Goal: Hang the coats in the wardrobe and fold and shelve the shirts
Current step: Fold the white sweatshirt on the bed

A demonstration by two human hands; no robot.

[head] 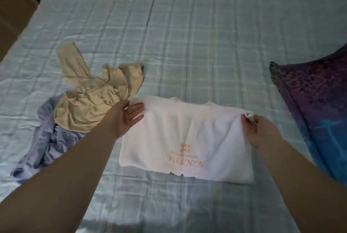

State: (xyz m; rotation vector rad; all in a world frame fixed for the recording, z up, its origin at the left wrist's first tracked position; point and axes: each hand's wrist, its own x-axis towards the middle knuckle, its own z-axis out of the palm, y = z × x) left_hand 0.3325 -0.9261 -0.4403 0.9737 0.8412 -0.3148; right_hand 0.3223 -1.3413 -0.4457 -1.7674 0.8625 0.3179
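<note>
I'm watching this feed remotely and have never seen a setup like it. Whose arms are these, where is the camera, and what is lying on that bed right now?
There is no machine here: the two bare arms belong to a person, and the single picture comes from a wide-angle camera worn on their head, looking forward and down.

The surface is a bed with a pale blue checked sheet. In the middle lies a white T-shirt with orange lettering, already partly folded. The left hand is open, its straight fingers at the shirt's upper left edge. The right hand pinches the shirt's upper right corner.

To the left sits a crumpled beige garment lying on top of a crumpled lavender-blue garment, neither folded yet. At the right edge is a purple and blue patterned cloth.
</note>
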